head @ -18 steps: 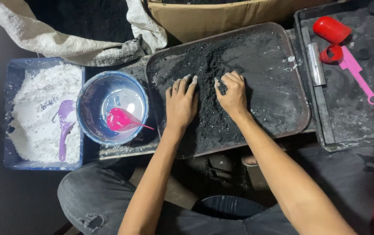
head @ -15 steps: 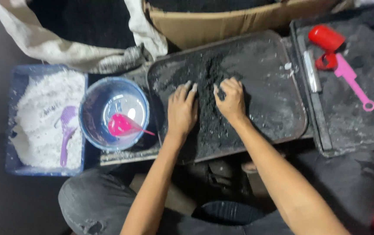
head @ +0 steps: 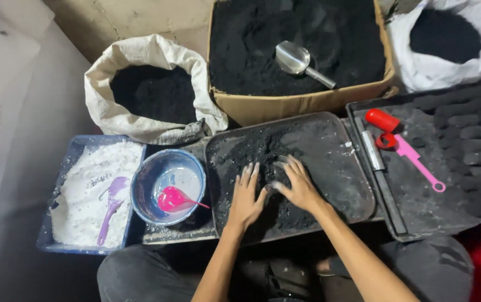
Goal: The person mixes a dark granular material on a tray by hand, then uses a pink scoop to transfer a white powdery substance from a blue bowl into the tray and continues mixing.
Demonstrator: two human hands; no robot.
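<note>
Items I log from the head view, outer ring first. Far side: a cardboard box (head: 302, 103) of black powder with a metal scoop (head: 299, 61) lying in it; a white sack (head: 151, 84) of black powder to its left; a second white sack (head: 447, 45) at the far right corner. Left side: a blue tray (head: 64, 168) of white powder with a purple spoon (head: 109, 207) on it; just beside that, a blue bowl (head: 168, 187) holding a pink spoon (head: 176, 199). Right side: a long black tray (head: 419, 207) carrying a red cap (head: 381, 119), a pink tool (head: 416, 162), a metal strip (head: 372, 150) and rows of dark pressed lumps (head: 472, 151).

Centre: a dark metal tray (head: 341, 162) with a heap of black powder (head: 263, 162) on its left half.

My left hand (head: 246, 196) lies flat on the heap, fingers spread and extended, gripping nothing. My right hand (head: 296, 182) rests on the powder just beside it, fingers splayed and slightly curled into the heap, clutching nothing I can make out. The two hands almost touch at the thumbs.

Clearances: the right half of the metal tray is thinly dusted and free. The bowl crowds the tray's left rim; the metal strip and black tray sit against its right rim; the box stands close behind. My knees are under the near edge.
</note>
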